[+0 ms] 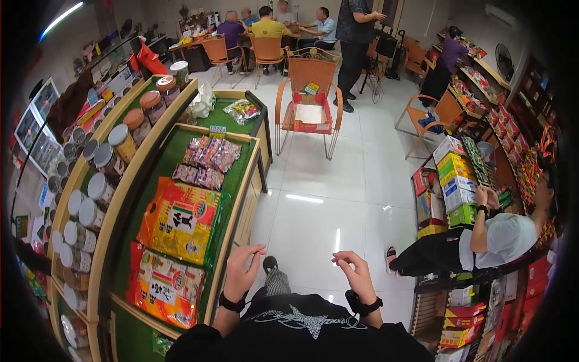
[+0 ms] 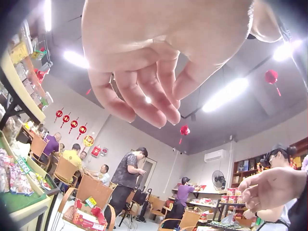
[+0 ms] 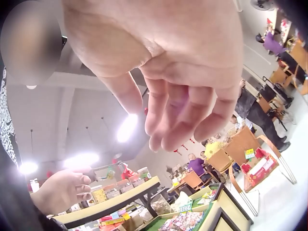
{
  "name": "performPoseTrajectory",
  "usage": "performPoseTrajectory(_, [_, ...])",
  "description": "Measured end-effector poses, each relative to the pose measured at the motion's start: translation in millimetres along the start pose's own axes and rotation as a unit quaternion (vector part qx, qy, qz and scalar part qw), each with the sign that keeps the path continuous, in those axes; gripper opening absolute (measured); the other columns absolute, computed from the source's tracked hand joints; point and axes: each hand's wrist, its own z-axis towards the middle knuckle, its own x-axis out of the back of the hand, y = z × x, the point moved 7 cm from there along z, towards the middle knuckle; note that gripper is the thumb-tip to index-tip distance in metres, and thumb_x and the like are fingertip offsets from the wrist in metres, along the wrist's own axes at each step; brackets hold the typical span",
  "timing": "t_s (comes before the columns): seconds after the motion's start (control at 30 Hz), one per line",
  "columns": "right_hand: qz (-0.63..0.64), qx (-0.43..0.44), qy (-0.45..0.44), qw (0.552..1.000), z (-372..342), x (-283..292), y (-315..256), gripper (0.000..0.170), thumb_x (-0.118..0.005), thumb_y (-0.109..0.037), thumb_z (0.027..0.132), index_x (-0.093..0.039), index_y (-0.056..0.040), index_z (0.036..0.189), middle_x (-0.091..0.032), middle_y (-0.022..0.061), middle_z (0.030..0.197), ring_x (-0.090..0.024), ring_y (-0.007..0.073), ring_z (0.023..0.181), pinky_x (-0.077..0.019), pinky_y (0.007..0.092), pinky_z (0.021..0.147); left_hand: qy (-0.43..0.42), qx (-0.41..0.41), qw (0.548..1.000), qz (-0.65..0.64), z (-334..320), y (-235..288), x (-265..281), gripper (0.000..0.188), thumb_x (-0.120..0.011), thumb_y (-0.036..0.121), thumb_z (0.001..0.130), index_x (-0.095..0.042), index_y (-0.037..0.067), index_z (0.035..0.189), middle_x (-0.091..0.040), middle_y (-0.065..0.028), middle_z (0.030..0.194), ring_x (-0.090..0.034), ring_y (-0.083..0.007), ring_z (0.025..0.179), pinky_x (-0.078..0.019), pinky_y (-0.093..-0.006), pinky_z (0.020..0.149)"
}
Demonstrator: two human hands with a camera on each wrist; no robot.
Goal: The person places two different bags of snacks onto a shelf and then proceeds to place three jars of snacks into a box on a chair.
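Both hands are raised in front of the body in the head view, apart from each other, with nothing in them. My left hand (image 1: 242, 273) is beside the edge of the snack counter (image 1: 241, 208), its fingers loosely bent. Over the floor, my right hand (image 1: 356, 274) has its fingers relaxed and pointing inward. The left wrist view shows the left hand (image 2: 149, 62) from the palm side with an empty palm. Loosely bent fingers of the right hand (image 3: 163, 72) fill the top of the right wrist view, touching nothing.
Large snack bags (image 1: 184, 220) and small packets (image 1: 208, 157) lie on the green counter, with jars (image 1: 120, 142) behind. Ahead stands a chair (image 1: 310, 78) holding a red box (image 1: 313, 123). A person (image 1: 506, 238) is at the right shelves; others sit or stand at the back.
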Motion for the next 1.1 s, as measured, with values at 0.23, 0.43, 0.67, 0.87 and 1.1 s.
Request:
performPoseTrajectory(0.23, [-0.029,0.027,0.035,0.999,87,-33,-30,0.017,-0.053,-0.006,0.085,-0.061,-0.0008,0.098,-0.064,0.0089,0.089,-0.06,0.0158,0.083,-0.0445,0.0271,0.075,-0.001,-0.044,0.999,0.008,97,-41,17,0.018,-0.055,-0.003,0.076,-0.063,0.003,0.092,-0.064,-0.0073,0.08,-0.059,-0.0243,0.077,-0.0449,-0.0316,0.07])
performPoseTrajectory(0.43, [-0.046,0.021,0.04,0.998,137,-64,-22,0.017,-0.053,-0.006,0.085,-0.061,-0.0014,0.098,-0.063,0.0091,0.09,-0.06,0.0179,0.084,-0.0453,0.0285,0.076,-0.052,-0.043,0.997,0.037,144,-79,22,0.019,-0.056,-0.002,0.076,-0.063,0.005,0.092,-0.064,-0.0059,0.08,-0.06,-0.0233,0.078,-0.044,-0.0319,0.07])
performPoseTrajectory(0.67, [-0.073,-0.016,-0.064,0.995,195,-91,2,0.019,-0.053,-0.005,0.084,-0.061,-0.0003,0.1,-0.063,0.0094,0.089,-0.059,0.0162,0.083,-0.0451,0.0274,0.076,-0.044,0.036,0.998,0.037,155,-122,24,0.019,-0.056,-0.001,0.076,-0.063,0.004,0.093,-0.064,-0.0068,0.079,-0.06,-0.0236,0.077,-0.0439,-0.0321,0.07])
performPoseTrajectory(0.87, [-0.086,0.014,-0.116,0.989,266,-85,0,0.02,-0.053,-0.005,0.083,-0.061,-0.0007,0.101,-0.063,0.0092,0.092,-0.059,0.0168,0.086,-0.0454,0.0274,0.078,-0.016,0.078,0.996,0.043,191,-141,4,0.017,-0.056,0.0,0.077,-0.063,0.003,0.092,-0.064,-0.0073,0.08,-0.06,-0.024,0.076,-0.0442,-0.0322,0.07])
performPoseTrajectory(1.1, [-0.096,0.081,-0.147,0.981,361,-37,-4,0.017,-0.054,-0.011,0.083,-0.06,-0.0034,0.097,-0.062,0.0095,0.087,-0.059,0.0232,0.082,-0.0448,0.0318,0.075,0.026,0.039,0.997,0.065,278,-129,-45,0.024,-0.056,0.0,0.077,-0.059,0.003,0.1,-0.063,-0.0082,0.083,-0.059,-0.0254,0.077,-0.0443,-0.0327,0.07])
